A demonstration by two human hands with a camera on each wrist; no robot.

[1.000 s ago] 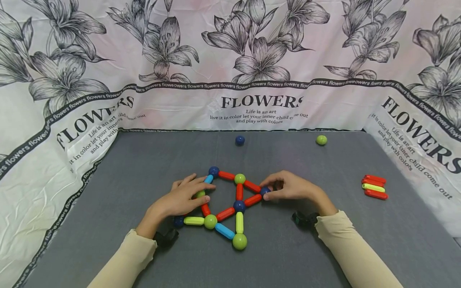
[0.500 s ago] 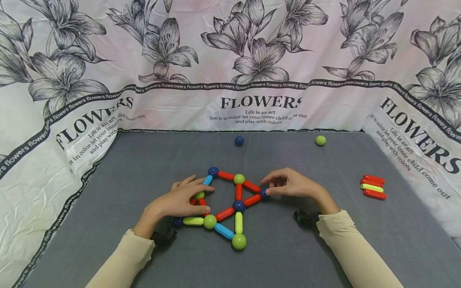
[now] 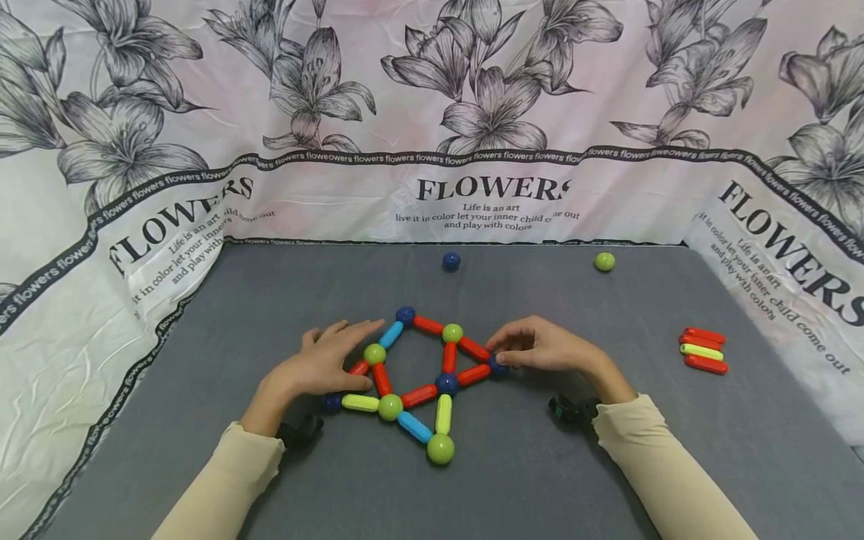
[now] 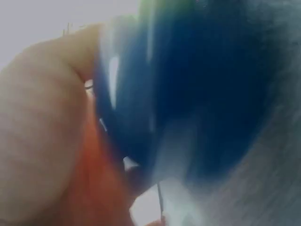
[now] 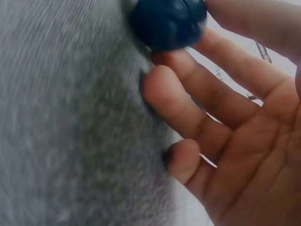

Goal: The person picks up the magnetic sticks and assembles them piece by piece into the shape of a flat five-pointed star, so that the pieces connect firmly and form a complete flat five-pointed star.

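A flat frame of coloured rods and balls lies on the grey table (image 3: pixel 580 465). At its right corner my right hand (image 3: pixel 540 346) pinches a blue ball (image 3: pixel 498 365), which the right wrist view also shows between thumb and fingers (image 5: pixel 188 101). My left hand (image 3: pixel 316 366) hovers over the left side with fingers stretched out, beside a green ball (image 3: pixel 374 354) and a light blue rod (image 3: pixel 391 334). Its thumb lies by a red rod (image 3: pixel 358 367), partly hidden. Below that hand sits another blue ball (image 3: pixel 333 403), large and blurred in the left wrist view.
Toward the back lie a loose blue ball (image 3: pixel 451 261) and a loose green ball (image 3: pixel 604 261). Several rods, red and yellow-green (image 3: pixel 702 350), lie side by side at the right. A flowered cloth (image 3: pixel 337 199) hangs behind the table and along its sides.
My left hand has drawn back to the left from the frame, uncovering the green ball and light blue rod. The frame's lower part has shifted slightly. My right hand stays at its blue ball.
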